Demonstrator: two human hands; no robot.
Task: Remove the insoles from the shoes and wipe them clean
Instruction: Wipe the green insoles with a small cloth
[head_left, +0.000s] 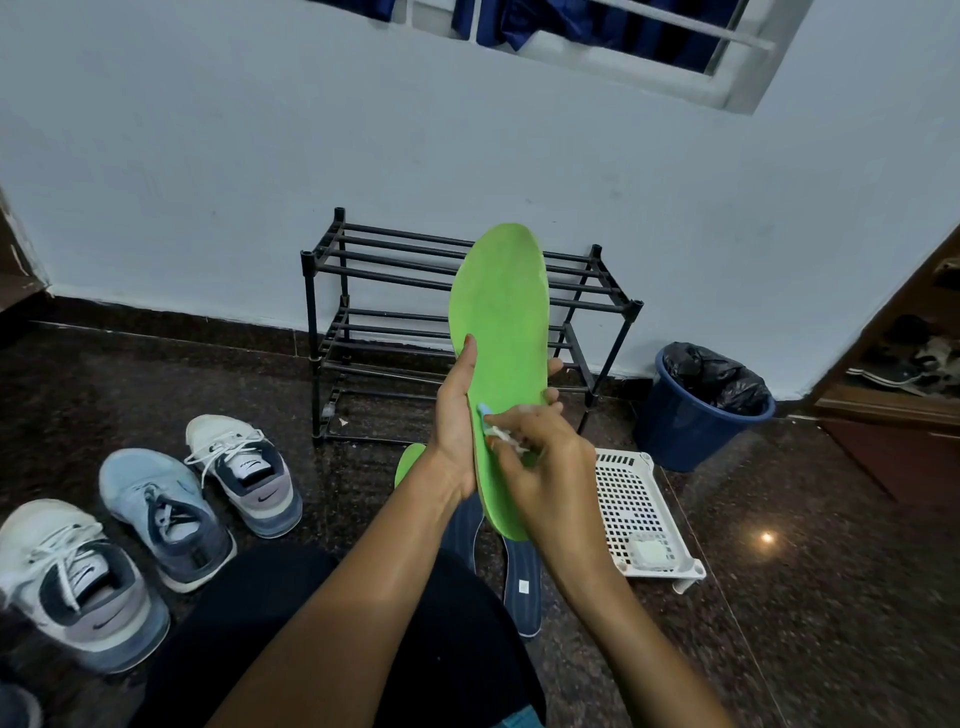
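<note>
I hold a bright green insole (501, 312) upright in front of me, toe end up. My left hand (457, 415) grips its lower left edge, fingertips showing past the right edge. My right hand (540, 452) pinches a small white wipe (501, 434) against the insole's heel area. A second green insole (408, 462) lies on the floor behind my left wrist. Two dark blue insoles (522, 587) lie on the floor under my arms. Three sneakers stand at the left: a white and grey one (244, 473), a light blue one (166, 514) and another white one (72, 582).
A black two-tier shoe rack (374, 322) stands against the white wall. A white perforated tray (636, 514) with a small pale packet lies on the dark floor at the right. Behind it is a blue bin (696, 410) with a black liner. A wooden cabinet (904, 374) stands far right.
</note>
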